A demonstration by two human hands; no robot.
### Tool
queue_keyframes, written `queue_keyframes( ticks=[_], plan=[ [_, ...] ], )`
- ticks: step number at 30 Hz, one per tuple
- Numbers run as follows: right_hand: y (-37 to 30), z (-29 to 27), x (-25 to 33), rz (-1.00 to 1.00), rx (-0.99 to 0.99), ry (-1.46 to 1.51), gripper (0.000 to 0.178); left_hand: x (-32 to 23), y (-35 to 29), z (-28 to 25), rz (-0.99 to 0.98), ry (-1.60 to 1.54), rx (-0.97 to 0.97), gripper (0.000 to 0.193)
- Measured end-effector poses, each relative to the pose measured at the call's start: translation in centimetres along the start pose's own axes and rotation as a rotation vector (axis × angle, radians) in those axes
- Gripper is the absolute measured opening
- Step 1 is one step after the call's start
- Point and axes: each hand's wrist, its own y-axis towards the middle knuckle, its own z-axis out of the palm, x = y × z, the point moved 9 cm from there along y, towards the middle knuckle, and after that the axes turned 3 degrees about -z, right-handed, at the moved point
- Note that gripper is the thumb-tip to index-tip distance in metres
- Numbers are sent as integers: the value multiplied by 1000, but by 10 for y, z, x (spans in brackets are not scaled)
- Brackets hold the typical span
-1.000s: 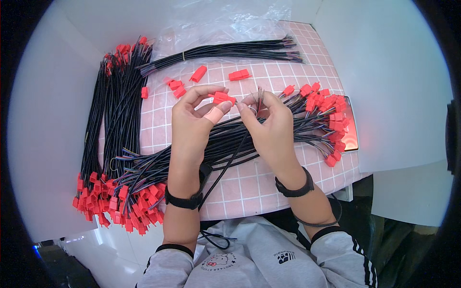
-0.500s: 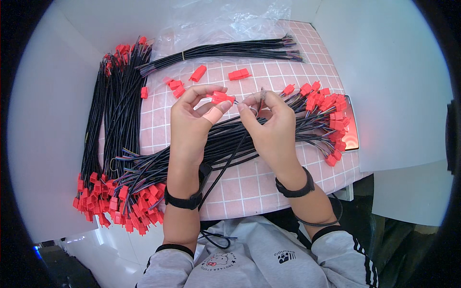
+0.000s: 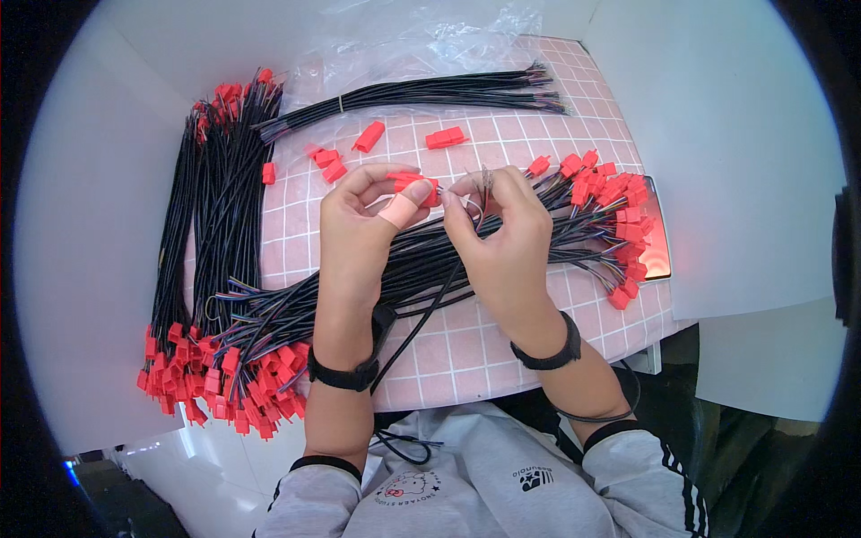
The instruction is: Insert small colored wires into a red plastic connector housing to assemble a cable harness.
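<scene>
Between the thumb and fingers of my left hand (image 3: 354,224) is a small red plastic connector housing (image 3: 429,194), partly covered by the thumb. A beige bandage wraps that thumb. My right hand (image 3: 507,229) pinches the thin wire ends of a black cable (image 3: 414,327) right at the housing's right end. Whether a wire tip is inside the housing cannot be made out. Other loose thin wires (image 3: 485,184) loop around the right fingers. From there the cable runs down past my left wrist toward my lap. Beneath both hands lies a bundle of black cables (image 3: 421,264) with red connectors (image 3: 619,202) at its right end.
More finished cables (image 3: 229,206) are stacked at the left, with red connectors (image 3: 256,386) at the near end. Several loose red housings (image 3: 369,136) lie beyond my hands. A tied cable bundle (image 3: 413,92) rests on clear plastic (image 3: 404,45). A phone (image 3: 657,233) sits at the right edge.
My right hand has shifted slightly left, bringing the wire ends closer to the red housing. The housing has turned a little in my left fingers.
</scene>
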Motion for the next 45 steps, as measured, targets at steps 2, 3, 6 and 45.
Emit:
queue_keyframes(
  ticks=[2,3,6,45],
  plan=[
    [1,-1,4,-39,-10,16,15,3,1,0,-39,-11,3,20],
    [1,-1,4,-39,-10,15,15,3,1,0,-40,-11,5,20],
    [1,1,0,2,2,91,16,5,1,0,-47,-29,9,20],
    [5,2,-1,-19,92,82,12,4,0,4,-27,-119,28,25]
  ],
)
